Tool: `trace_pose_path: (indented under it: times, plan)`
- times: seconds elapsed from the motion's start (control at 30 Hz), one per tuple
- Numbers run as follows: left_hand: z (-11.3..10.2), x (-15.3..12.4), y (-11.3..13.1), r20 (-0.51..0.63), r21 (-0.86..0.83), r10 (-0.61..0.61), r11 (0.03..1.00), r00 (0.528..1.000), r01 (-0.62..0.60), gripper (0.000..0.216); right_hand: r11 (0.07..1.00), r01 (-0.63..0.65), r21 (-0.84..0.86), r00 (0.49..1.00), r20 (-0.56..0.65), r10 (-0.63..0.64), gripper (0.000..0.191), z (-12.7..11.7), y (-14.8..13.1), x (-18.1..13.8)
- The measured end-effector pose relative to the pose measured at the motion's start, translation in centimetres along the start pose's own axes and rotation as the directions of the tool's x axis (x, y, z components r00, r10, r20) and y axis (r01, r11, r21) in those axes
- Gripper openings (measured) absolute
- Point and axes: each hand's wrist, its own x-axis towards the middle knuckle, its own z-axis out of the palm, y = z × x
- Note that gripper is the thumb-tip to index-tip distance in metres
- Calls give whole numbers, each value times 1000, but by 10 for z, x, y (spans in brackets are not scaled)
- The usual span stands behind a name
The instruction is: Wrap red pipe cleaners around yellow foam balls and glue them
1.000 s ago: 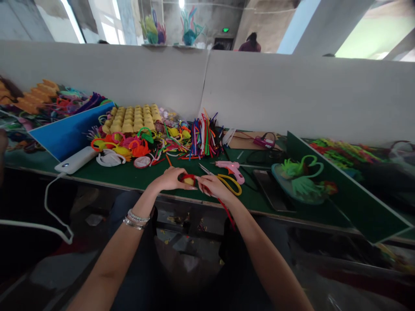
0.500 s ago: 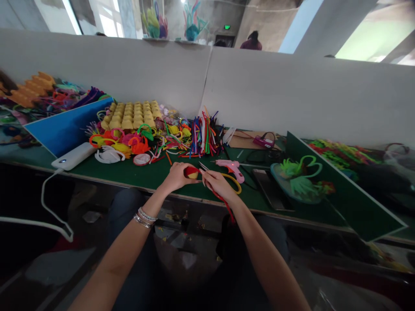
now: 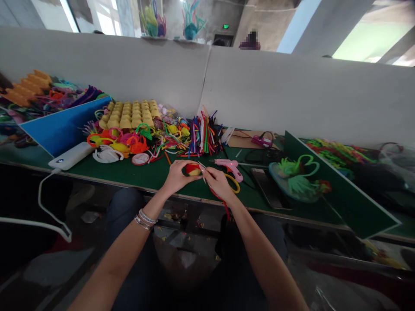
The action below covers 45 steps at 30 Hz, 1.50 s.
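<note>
In the head view, the left hand (image 3: 177, 176) is curled around a red and yellow round piece (image 3: 193, 171), up near the front edge of the green table (image 3: 149, 175). The right hand (image 3: 216, 182) pinches a red strip (image 3: 226, 208) beside it. The strip hangs down past the edge.

Close by the right hand lie the scissors (image 3: 236, 187) and a pink glue gun (image 3: 231, 166), then a phone (image 3: 267, 185) and a blue tray (image 3: 275, 173) with green fluffy things (image 3: 303, 185) in it. Behind are a bunch of fuzzy sticks (image 3: 205, 136), a heap of bright fuzzy shapes (image 3: 125, 144) and a yellow egg tray (image 3: 131, 114). A blue board (image 3: 68, 125) and a dark green board (image 3: 340, 198) wall in the two sides.

Fingers hide part of the round piece, and the right hand covers the middle of the scissors. The low wall (image 3: 285, 90) hides most of a far-off person (image 3: 249, 41), who is blurred. The white box (image 3: 69, 157) has a tiny lit screen, and a green sign (image 3: 225, 26) glows far back; both are too small to read.
</note>
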Motion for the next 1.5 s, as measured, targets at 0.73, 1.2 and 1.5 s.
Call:
trace_pose_path:
  times: [0.73, 1.2, 1.5]
  plan:
    - [9, 3, -3, 4, -593, -350, 753, 937, 284, 44, 978, -123, 168, 978, 188, 90, 43, -12, 1, -3]
    - [11, 3, -7, 130, -797, -351, 519, 927, 308, 53, 913, -218, 345, 963, 230, 143, 49, -16, 0, -3]
    - [13, 3, -7, 138, -743, -398, 564, 907, 361, 57, 996, 39, 75, 998, -44, -36, 46, -8, -6, -3]
